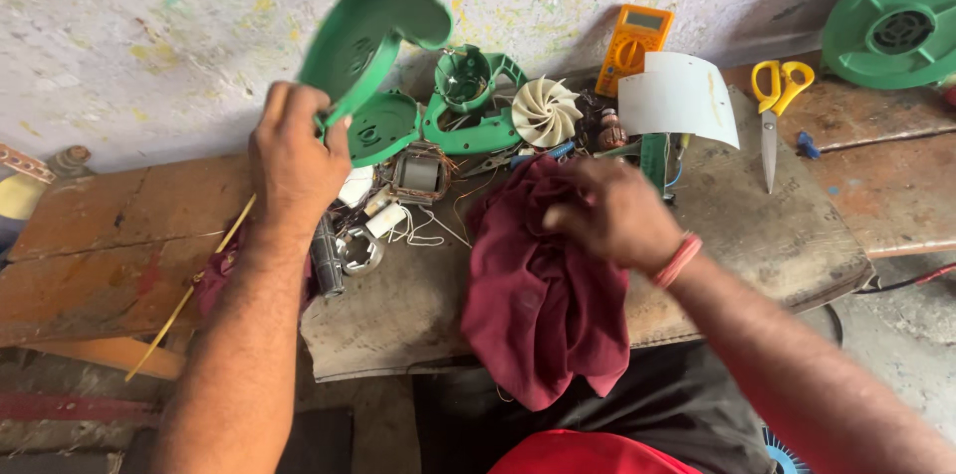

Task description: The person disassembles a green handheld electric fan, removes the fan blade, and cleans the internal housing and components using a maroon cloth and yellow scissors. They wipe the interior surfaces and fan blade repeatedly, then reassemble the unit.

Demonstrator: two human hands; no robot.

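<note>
My left hand [291,157] grips a green plastic housing half [366,36], lifted and tilted above the bench. My right hand [615,211], with a red thread band on the wrist, is closed on a maroon cloth [543,305] that drapes over the bench's front edge. Behind the cloth lie the other green housing part with handle [468,111], a cream fan impeller [546,113], a copper-wound stator [420,175] and loose white wires [418,228].
An orange multimeter [633,44] leans on the wall beside a curved white sheet [680,96]. Yellow-handled scissors [774,111] lie to the right. A whole green blower [891,21] sits at the top right. The wooden bench [110,245] stretches left, with a thin yellow stick [189,295].
</note>
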